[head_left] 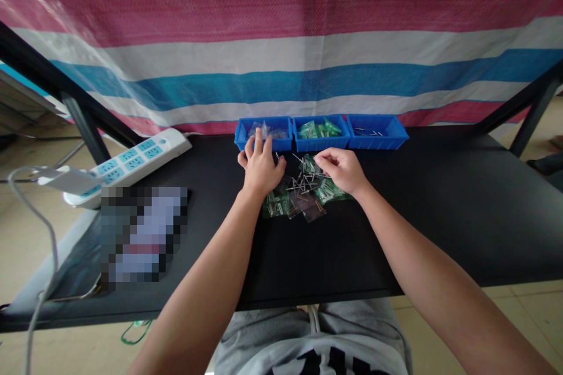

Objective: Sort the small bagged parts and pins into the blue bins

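My left hand (259, 169) has its fingers spread, the tips reaching over the front of the left blue bin (285, 144), which holds clear small bags. Close to its thumb lies a loose pile of thin metal pins (302, 184) that look like rivets. My right hand (343, 169) is closed in a pinch at the pile's right side; what sits between finger and thumb is too small to make out. Around the pins lie green-tinted small bags (276, 206) with metal pieces inside, and a clear brownish bag (312, 208) in front.
The middle blue bin (323, 145) holds green bags, the right blue bin (380, 142) a few loose pins. A white power strip (132, 163) with a plugged-in cable and a blurred-out flat object (149, 234) occupy the left of the black table (440, 211). Striped sheeting (281, 88) hangs behind.
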Motion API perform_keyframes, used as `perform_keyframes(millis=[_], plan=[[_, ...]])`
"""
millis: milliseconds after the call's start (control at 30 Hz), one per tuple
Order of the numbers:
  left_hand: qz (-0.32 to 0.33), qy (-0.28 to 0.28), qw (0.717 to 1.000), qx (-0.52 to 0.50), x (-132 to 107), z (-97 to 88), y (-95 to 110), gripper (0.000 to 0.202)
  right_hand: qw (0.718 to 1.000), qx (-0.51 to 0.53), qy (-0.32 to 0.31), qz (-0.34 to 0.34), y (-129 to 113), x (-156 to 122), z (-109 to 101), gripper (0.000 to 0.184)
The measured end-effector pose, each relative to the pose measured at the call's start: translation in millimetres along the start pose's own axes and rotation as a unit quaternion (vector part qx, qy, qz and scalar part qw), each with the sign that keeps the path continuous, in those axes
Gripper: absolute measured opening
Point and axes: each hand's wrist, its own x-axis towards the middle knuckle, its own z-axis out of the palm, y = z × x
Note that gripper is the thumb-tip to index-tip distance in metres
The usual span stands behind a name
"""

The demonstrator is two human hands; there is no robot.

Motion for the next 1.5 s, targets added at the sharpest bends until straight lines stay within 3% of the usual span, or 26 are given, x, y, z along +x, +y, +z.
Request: perform_keyframes(millis=[467,700,867,1000,1233,1500], plan=[[0.023,-0.01,1.0,-0.017,-1.7,-1.9,4.0,0.073,0.994,-0.092,0.001,-0.058,0.6,-0.3,-2.3,0.022],[0.039,0.021,0.998,-0.04,-3.7,-3.0,6.1,0.06,0.983,-0.161,-0.014,-0.089,3.5,-0.1,-2.0,0.018],[0.106,0.027,0.991,-0.081,-3.2,0.0,3.9,0.047,0.963,-0.242,0.022,-0.119,13.5,4.2,-1.8,0.011],[0.168,-0.02,0.977,-0.129,-1.9,5.8,1.8,0.037,0.955,-0.276,0.031,-0.105,21.1,6.6,-3.1,0.01],[0.21,-0.08,0.964,-0.14,-4.3,11.3,7.3,0.038,0.938,-0.322,-0.037,-0.126,27.8,5.6,-1.2,0.023],[0.213,-0.133,0.958,-0.141,-7.4,13.4,11.6,0.044,0.93,-0.355,-0.029,-0.092,23.9,1.4,7.8,0.017]])
